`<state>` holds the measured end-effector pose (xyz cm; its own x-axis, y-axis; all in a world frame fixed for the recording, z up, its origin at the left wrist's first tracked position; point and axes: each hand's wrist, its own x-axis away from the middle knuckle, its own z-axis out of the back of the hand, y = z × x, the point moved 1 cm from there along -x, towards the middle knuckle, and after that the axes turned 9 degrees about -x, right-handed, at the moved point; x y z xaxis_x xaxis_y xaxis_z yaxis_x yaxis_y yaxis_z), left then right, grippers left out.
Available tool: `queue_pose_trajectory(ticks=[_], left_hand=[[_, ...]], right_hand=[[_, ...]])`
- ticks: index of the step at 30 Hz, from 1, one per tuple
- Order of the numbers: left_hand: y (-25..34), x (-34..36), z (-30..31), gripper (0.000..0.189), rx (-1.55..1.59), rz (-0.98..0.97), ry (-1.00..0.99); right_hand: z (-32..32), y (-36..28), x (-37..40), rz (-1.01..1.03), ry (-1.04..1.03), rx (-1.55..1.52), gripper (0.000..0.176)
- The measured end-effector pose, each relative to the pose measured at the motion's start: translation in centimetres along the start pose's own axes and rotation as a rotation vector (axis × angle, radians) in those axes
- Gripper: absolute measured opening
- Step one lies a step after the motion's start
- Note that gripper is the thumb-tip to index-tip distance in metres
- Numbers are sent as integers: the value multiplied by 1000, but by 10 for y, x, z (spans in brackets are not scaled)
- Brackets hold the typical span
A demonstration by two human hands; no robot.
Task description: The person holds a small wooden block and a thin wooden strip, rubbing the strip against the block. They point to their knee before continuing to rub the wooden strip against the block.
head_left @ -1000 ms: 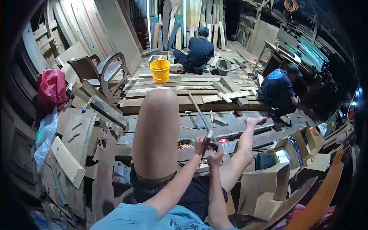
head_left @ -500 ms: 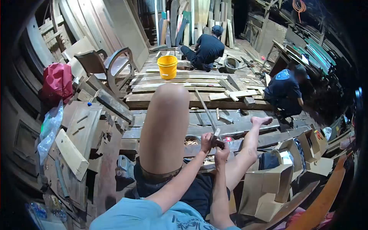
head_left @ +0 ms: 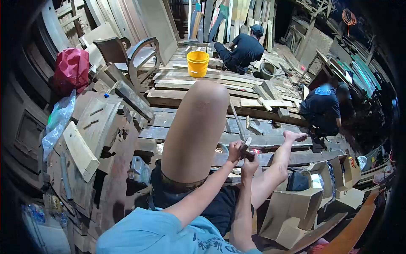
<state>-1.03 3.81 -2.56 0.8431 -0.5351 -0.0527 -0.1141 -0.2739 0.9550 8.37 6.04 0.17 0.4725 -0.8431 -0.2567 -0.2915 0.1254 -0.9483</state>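
The left hand (head_left: 235, 151) and right hand (head_left: 250, 164) are curling closed around a small dark-brown piece (head_left: 244, 148) near centre; a bent bare knee (head_left: 207, 95) is partly hiding pale wooden planks (head_left: 169, 81), a yellow plastic bucket (head_left: 197, 64) standing beyond.

The single view looks forward and down from the wearer's head, close above the knee (head_left: 207, 99), across the boards (head_left: 169, 131) toward two crouching people.
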Motion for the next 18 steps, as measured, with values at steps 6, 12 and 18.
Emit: queue_pose_trajectory(ticks=[6, 12, 18], left_hand=[[-17, -9, 1, 20, -299, -328, 108], [26, 11, -4, 24, -194, -215, 47], [3, -1, -5, 26, 144, 67, -44]], right_hand=[[-1, 5, 0, -120, 38, -34, 13], [-3, -2, 2, 37, 115, -59, 13], [-12, -19, 3, 132, 148, -175, 11]])
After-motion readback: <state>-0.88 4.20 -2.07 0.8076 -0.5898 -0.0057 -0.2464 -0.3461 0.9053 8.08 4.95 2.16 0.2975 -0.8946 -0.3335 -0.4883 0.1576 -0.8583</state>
